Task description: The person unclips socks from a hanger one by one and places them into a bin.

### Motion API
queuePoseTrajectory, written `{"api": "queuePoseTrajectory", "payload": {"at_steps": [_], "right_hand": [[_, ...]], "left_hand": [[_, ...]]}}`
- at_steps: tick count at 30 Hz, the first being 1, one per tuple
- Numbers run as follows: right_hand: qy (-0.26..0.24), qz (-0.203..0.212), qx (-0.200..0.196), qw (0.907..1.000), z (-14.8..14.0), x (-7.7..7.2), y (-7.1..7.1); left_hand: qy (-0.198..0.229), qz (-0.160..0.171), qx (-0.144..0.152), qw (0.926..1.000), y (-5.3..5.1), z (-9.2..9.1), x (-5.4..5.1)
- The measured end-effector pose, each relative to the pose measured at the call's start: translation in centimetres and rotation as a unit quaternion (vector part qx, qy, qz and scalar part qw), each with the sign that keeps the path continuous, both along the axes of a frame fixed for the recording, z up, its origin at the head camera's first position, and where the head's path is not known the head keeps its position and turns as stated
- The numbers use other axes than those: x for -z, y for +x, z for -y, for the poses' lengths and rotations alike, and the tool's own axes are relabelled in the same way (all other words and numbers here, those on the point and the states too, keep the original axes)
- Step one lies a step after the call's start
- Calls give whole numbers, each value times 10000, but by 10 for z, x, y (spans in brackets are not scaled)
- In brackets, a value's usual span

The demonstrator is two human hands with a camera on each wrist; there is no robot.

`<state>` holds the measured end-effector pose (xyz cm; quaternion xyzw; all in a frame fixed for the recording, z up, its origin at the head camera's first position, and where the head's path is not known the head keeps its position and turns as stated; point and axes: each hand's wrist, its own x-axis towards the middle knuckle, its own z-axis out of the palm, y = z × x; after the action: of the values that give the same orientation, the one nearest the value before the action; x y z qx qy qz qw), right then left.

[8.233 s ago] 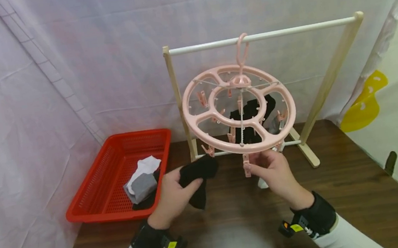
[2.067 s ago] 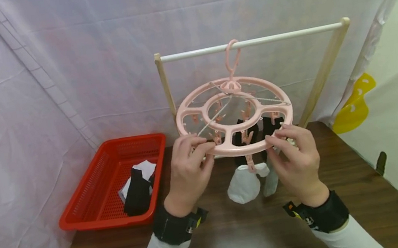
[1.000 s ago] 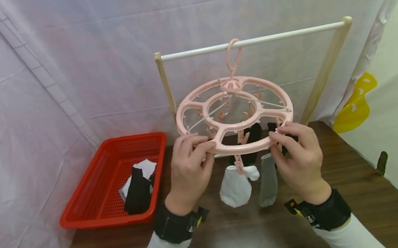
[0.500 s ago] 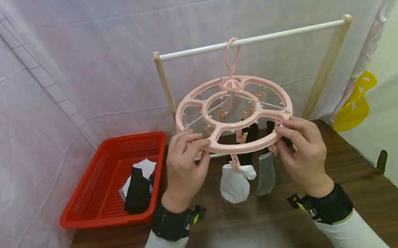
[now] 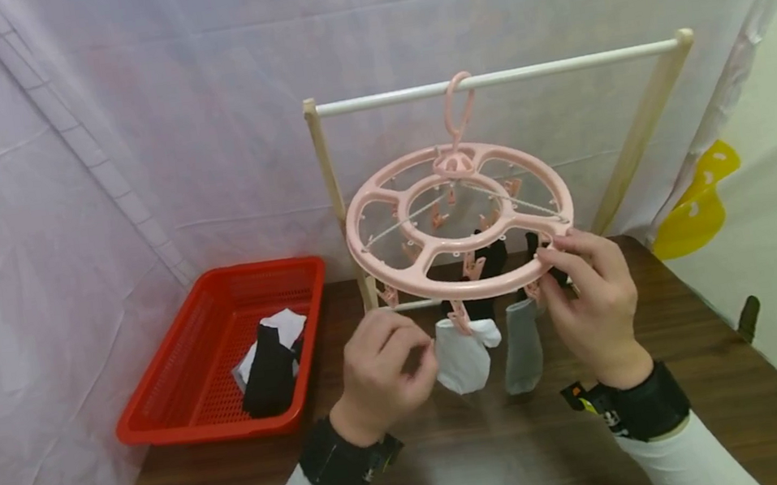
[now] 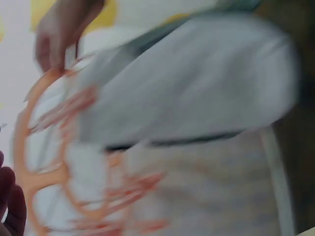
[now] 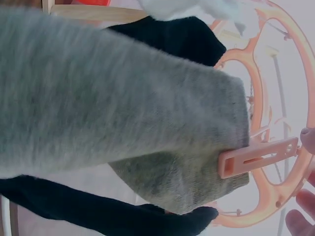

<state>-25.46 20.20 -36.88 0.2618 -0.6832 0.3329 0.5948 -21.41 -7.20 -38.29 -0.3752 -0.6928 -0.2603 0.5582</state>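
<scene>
The pink hanger (image 5: pixel 458 245) hangs from the white rail (image 5: pixel 557 67), ahead of both hands. The right hand (image 5: pixel 598 309) grips its rim; the left hand (image 5: pixel 385 370), fingers curled and holding nothing, is just beside the white sock (image 5: pixel 463 360).

Left grip (image 5: pixel 385 370) with curled fingers, right grip (image 5: pixel 594 301) higher
</scene>
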Motion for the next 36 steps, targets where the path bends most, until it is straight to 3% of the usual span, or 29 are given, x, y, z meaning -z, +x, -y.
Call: {"api": "queuePoseTrajectory", "payload": {"at_steps": [3,6,9,12,16,20,22,28,36], "right_hand": [[56,53,44,10000,-1,0,1],[77,117,55,9999,0,2,1],[82,136,55,9999,0,3,1],[87,144,64,9998,0,4,1],[92,130,48,9999,1,3,1],[58,64,5,10000,2,2,1],[44,45,-4,10000,3,2,1],[20,98,19,9999,3,3,0],[154,232,100,9996,0,7,-3]], "left_hand": [[-70,774,-44,9970,-2,-3,25],[111,2044,-194,9786,-8,-6,47],[440,3359,-79,9408,-14,-10,63],[605,4334,200,8989,-19,-12,73],[686,5122,768,8527,-25,-15,79],[805,5448,1252,8253,-29,-17,84],[829,5479,1342,8215,-29,-18,86],[761,5404,1453,8253,-27,-20,91],[647,5575,1727,8094,-22,-21,92]]}}
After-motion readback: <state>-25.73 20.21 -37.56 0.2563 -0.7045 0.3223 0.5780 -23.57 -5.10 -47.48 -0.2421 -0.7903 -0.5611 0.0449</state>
